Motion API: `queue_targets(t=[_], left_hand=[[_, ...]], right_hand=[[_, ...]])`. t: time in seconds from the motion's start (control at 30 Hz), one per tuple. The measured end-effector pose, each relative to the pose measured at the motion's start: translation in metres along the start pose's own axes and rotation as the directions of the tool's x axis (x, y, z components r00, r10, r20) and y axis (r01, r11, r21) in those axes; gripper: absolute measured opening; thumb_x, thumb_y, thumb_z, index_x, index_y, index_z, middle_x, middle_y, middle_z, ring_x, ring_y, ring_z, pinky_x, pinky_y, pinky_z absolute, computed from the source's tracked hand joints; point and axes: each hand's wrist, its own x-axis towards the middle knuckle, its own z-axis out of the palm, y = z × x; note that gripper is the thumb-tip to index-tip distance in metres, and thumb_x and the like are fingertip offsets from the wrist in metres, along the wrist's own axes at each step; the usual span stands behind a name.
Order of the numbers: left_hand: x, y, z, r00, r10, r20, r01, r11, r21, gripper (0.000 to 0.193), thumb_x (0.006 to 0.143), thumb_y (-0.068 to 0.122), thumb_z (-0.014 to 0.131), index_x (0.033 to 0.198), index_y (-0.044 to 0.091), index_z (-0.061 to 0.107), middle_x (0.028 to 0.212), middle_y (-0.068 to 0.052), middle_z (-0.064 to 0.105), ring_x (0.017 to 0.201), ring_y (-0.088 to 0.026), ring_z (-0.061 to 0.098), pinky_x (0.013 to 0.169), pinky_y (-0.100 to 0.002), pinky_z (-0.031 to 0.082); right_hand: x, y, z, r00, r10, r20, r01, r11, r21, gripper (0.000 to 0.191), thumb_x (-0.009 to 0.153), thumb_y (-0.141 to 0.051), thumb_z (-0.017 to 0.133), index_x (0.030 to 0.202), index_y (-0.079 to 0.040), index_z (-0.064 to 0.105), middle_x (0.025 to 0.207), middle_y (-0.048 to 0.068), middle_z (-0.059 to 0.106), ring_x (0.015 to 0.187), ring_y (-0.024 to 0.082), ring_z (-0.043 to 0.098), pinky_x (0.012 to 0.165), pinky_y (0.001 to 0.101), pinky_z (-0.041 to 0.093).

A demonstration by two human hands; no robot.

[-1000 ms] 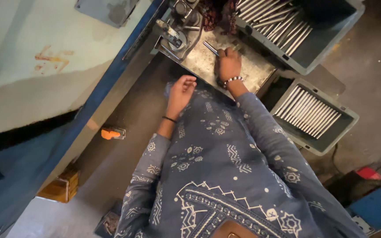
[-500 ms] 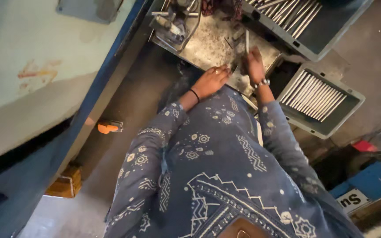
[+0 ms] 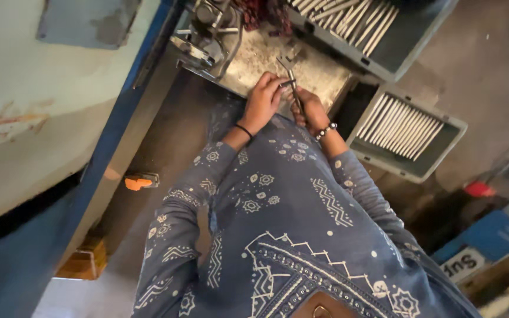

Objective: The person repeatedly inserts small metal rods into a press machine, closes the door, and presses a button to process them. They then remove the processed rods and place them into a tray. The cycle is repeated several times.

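Both hands have drawn together — left hand (image 3: 261, 100) and right hand (image 3: 308, 109) each pinch a slim metal rod (image 3: 293, 88), steadying it; grey rod tray (image 3: 407, 132) at three o'clock.

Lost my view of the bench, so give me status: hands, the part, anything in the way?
Left hand and right hand both grip a thin metal rod over the metal work plate. Trays of rods sit beside. Nothing blocking.

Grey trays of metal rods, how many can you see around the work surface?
2. One grey tray sits at the top edge, partly cut off; the other tray is lower, right of the right hand. More may lie out of frame.
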Motion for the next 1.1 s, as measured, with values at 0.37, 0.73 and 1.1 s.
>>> queue_targets(t=[0.37, 0.73, 1.1], left_hand=[[-0.007, -0.011, 0.014, 0.996, -0.084, -0.031, 0.081, 0.994, -0.077, 0.021, 0.096, 0.003, 0.067, 0.117, 0.007, 0.071, 0.102, -0.011, 0.062, 0.088, -0.026, 0.067, 0.077, -0.035, 0.054], [-0.006, -0.009, 0.012, 0.998, -0.025, -0.058, 0.022, 0.998, -0.055, 0.022, 0.097, 0.005, 0.066, 0.118, 0.007, 0.071, 0.104, -0.009, 0.063, 0.092, -0.027, 0.067, 0.081, -0.036, 0.054], [-0.006, -0.034, -0.013, 0.887, 0.297, 0.352, -0.434, 0.798, 0.419, 0.042, 0.090, 0.016, 0.071, 0.131, 0.012, 0.067, 0.127, -0.005, 0.061, 0.130, -0.027, 0.055, 0.111, -0.038, 0.046]], right_hand=[[0.006, -0.001, -0.007, 0.983, 0.141, 0.120, -0.148, 0.988, 0.043, 0.039, 0.109, -0.044, 0.040, 0.101, -0.010, 0.057, 0.060, -0.005, 0.039, 0.042, 0.007, 0.025, 0.037, 0.0266, 0.021], [0.009, 0.003, 0.001, 0.998, -0.026, -0.056, 0.029, 0.998, 0.049, 0.036, 0.108, -0.040, 0.044, 0.091, -0.011, 0.056, 0.061, -0.004, 0.044, 0.042, 0.008, 0.032, 0.037, 0.0278, 0.024], [-0.001, 0.019, -0.021, 0.875, -0.253, -0.412, 0.189, 0.963, -0.190, 0.040, 0.104, -0.043, 0.054, 0.077, -0.014, 0.057, 0.057, -0.005, 0.049, 0.041, 0.008, 0.041, 0.037, 0.0279, 0.031]])
